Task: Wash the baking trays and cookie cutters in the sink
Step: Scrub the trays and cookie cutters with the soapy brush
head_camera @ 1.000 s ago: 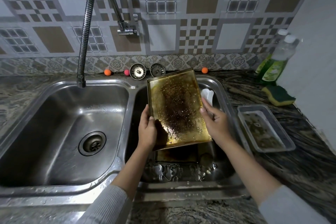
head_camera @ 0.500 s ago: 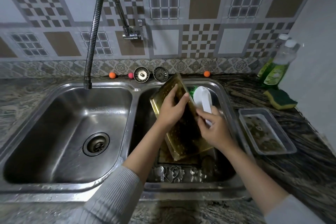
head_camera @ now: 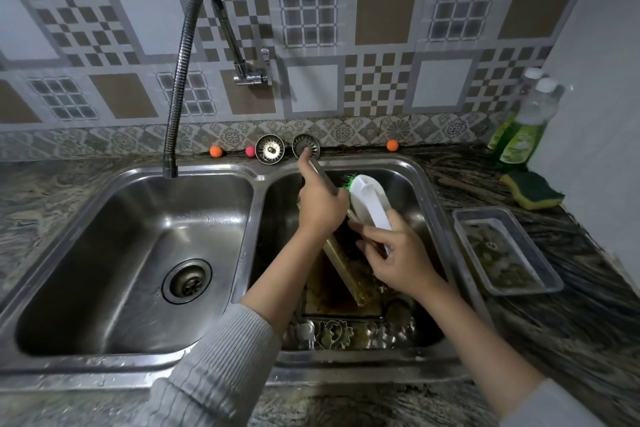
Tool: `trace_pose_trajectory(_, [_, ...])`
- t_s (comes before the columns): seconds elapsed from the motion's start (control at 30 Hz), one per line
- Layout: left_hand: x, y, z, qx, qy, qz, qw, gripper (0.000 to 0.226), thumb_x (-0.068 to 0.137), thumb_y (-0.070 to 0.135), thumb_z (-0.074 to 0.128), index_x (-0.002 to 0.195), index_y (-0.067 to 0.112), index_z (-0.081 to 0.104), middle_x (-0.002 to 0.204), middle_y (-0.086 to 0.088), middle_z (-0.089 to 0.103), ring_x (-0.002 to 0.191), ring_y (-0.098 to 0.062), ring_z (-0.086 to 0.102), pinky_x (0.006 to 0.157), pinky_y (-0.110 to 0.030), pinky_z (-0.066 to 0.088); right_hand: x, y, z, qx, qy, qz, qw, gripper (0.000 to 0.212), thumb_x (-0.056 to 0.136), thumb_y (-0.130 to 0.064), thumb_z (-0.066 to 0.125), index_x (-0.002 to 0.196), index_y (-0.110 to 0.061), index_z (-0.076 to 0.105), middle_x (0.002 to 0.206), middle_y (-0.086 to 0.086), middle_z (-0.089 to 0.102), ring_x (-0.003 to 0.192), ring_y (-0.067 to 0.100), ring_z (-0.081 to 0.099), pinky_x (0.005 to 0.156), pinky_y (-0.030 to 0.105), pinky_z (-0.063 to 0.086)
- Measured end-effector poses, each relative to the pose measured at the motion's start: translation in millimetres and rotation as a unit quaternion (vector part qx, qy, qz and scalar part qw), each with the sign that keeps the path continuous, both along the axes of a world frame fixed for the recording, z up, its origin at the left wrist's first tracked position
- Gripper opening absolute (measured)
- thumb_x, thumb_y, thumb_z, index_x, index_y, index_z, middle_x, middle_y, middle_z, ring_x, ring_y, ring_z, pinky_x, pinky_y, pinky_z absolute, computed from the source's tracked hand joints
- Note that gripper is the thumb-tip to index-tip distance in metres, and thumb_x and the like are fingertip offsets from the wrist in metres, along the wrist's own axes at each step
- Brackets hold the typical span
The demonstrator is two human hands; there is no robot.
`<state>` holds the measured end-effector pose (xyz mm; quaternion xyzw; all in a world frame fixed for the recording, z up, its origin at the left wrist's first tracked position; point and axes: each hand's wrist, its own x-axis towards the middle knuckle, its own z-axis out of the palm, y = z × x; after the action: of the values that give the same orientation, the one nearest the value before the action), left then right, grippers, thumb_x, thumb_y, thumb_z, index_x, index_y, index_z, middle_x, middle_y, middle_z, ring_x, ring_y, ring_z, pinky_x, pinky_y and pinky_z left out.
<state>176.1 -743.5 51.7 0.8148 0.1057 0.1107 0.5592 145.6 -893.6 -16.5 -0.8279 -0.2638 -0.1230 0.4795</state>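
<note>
Left hand (head_camera: 320, 201) grips our tilted baking tray (head_camera: 346, 263) | right hand (head_camera: 398, 253) holds the brush (head_camera: 369, 199) against it | right basin (head_camera: 429, 218)

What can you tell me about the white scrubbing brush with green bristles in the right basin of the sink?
The white plastic scrubbing brush with green bristles has a smooth oval back with a raised ridge handle along it. Only a tuft of green bristles shows at its far end. It lies tilted, bristles down, against the stained golden baking tray that stands on edge in the right basin. The right hand grips its near end; the left hand, which holds the tray, is beside it.
</note>
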Motion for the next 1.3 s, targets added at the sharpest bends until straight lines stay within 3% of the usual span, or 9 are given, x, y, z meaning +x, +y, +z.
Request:
trace_pose_trajectory(0.13, [1.4,5.4,-3.8,-0.041,0.004,0.037,0.998,0.061,0.081,0.005,0.059,0.138,0.020,0.045,0.080,-0.010,0.064,0.049,-0.006,0.045,0.050,-0.017,0.039,-1.0,5.4,-0.5,-0.059,0.003,-0.027,0.998,0.028,0.077,-0.030,0.070,0.105,-0.026,0.072,0.105,-0.002,0.049,0.090,0.014,0.056,0.067,0.028,0.054])
trace_pose_trajectory(0.3, [1.3,20.9,-15.7,-0.140,-0.024,0.079,0.987,0.059,0.080,0.001,0.060,0.134,0.021,0.054,0.065,0.001,0.056,0.050,-0.009,0.039,0.050,-0.022,0.038,-2.2,3.9,-2.1,-0.004,0.054,-0.015,0.998,0.047,0.075,-0.042,0.075,0.119,-0.043,0.060,0.098,-0.008,0.046,0.061,0.008,0.049,0.063,0.025,0.052])
trace_pose_trajectory(0.5, [-13.0,42.3,-26.6,-0.220,-0.071,0.022,0.973,0.058,0.085,-0.009,0.060,0.134,0.022,0.053,0.118,-0.009,0.067,0.105,-0.014,0.060,0.092,-0.029,0.050,13.4,-3.2,1.9,0.047,0.099,-0.049,0.993,0.055,0.089,-0.023,0.063,0.139,-0.031,0.042,0.116,-0.017,0.057,0.100,-0.001,0.056,0.083,0.005,0.040])
trace_pose_trajectory(0.6, [-18.6,45.4,-33.1,-0.252,-0.078,-0.022,0.964,0.058,0.087,-0.011,0.056,0.134,0.022,0.049,0.140,-0.010,0.052,0.132,-0.019,0.045,0.110,-0.034,0.037,28.8,-4.3,10.5,0.059,0.095,-0.101,0.989,0.055,0.089,-0.025,0.064,0.140,-0.022,0.045,0.133,-0.015,0.049,0.118,-0.001,0.047,0.086,-0.002,0.036])
trace_pose_trajectory(0.77, [-21.3,38.0,-43.5,-0.256,-0.063,-0.057,0.963,0.060,0.087,-0.013,0.054,0.137,0.021,0.047,0.122,-0.004,0.059,0.102,-0.009,0.053,0.102,-0.030,0.042,32.8,19.8,28.2,0.034,0.035,-0.148,0.988,0.054,0.087,-0.034,0.066,0.137,-0.027,0.047,0.116,0.000,0.067,0.100,0.007,0.060,0.077,0.014,0.046])
trace_pose_trajectory(0.83, [-19.8,38.9,-45.6,-0.280,-0.058,-0.039,0.957,0.060,0.088,-0.015,0.051,0.138,0.018,0.046,0.130,-0.005,0.058,0.115,-0.009,0.053,0.098,-0.022,0.043,25.7,25.5,24.1,0.012,0.007,-0.117,0.993,0.054,0.085,-0.040,0.067,0.135,-0.034,0.047,0.115,0.000,0.068,0.096,0.013,0.066,0.077,0.024,0.053])
trace_pose_trajectory(1.03, [-27.5,38.4,-42.8,-0.295,-0.076,-0.063,0.950,0.060,0.088,-0.018,0.046,0.139,0.015,0.043,0.139,-0.002,0.050,0.124,-0.001,0.046,0.099,-0.019,0.044,53.6,-3.0,37.5,0.004,0.068,-0.240,0.968,0.053,0.088,-0.037,0.063,0.138,-0.024,0.048,0.117,0.006,0.066,0.096,0.014,0.061,0.061,0.002,0.033])
trace_pose_trajectory(1.13, [-20.3,31.2,-43.7,-0.322,-0.077,-0.050,0.942,0.061,0.088,-0.018,0.045,0.135,0.021,0.045,0.143,-0.014,0.047,0.131,-0.021,0.046,0.103,-0.027,0.043,19.0,30.9,33.1,-0.001,0.008,-0.154,0.988,0.055,0.086,-0.042,0.064,0.137,-0.033,0.046,0.093,-0.006,0.070,0.068,0.003,0.057,0.051,0.007,0.037])
trace_pose_trajectory(1.3, [-18.4,47.8,-36.8,-0.414,-0.089,0.001,0.906,0.061,0.091,-0.018,0.037,0.142,0.014,0.042,0.143,-0.014,0.047,0.109,-0.012,0.058,0.089,-0.018,0.049,27.1,-2.8,25.2,-0.029,0.042,-0.211,0.976,0.054,0.086,-0.045,0.063,0.136,-0.035,0.045,0.083,0.005,0.072,0.065,0.013,0.063,0.052,0.020,0.044])
